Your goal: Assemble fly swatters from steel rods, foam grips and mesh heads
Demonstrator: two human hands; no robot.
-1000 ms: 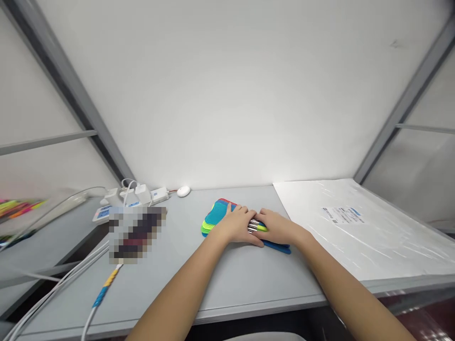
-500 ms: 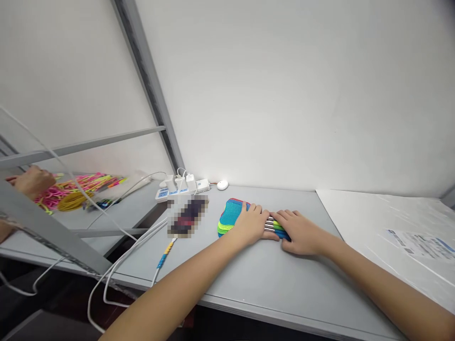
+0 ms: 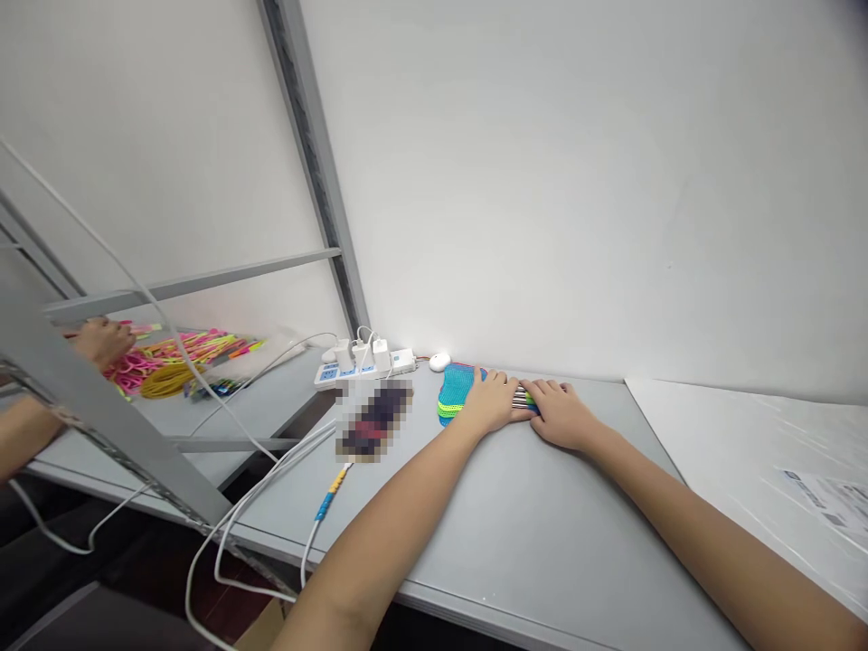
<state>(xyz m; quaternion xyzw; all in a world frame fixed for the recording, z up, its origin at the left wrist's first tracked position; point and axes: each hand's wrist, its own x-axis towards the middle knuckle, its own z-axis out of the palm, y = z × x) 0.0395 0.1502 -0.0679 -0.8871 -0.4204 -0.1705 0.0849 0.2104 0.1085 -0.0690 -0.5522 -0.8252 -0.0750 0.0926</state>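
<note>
A stack of fly swatters (image 3: 456,387) with mesh heads in blue, yellow-green and a little red lies on the grey table near the wall. My left hand (image 3: 493,401) is closed over the stack where the heads meet the metal rods. Beside it, my right hand (image 3: 561,414) grips the handle end, and its fingers cover most of the handles. Silvery rods show in the narrow gap between both hands.
On the left are a blurred-out dark object (image 3: 375,422), a power strip (image 3: 366,369) with plugs, and white cables (image 3: 271,479). A metal frame post (image 3: 318,154) separates another table, where a co-worker's hand (image 3: 105,342) is over colourful strips. White sheeting (image 3: 739,452) lies right.
Both hands have slid the stack of fly swatters back toward the wall, close to the white round item. My view has also shifted slightly left.
</note>
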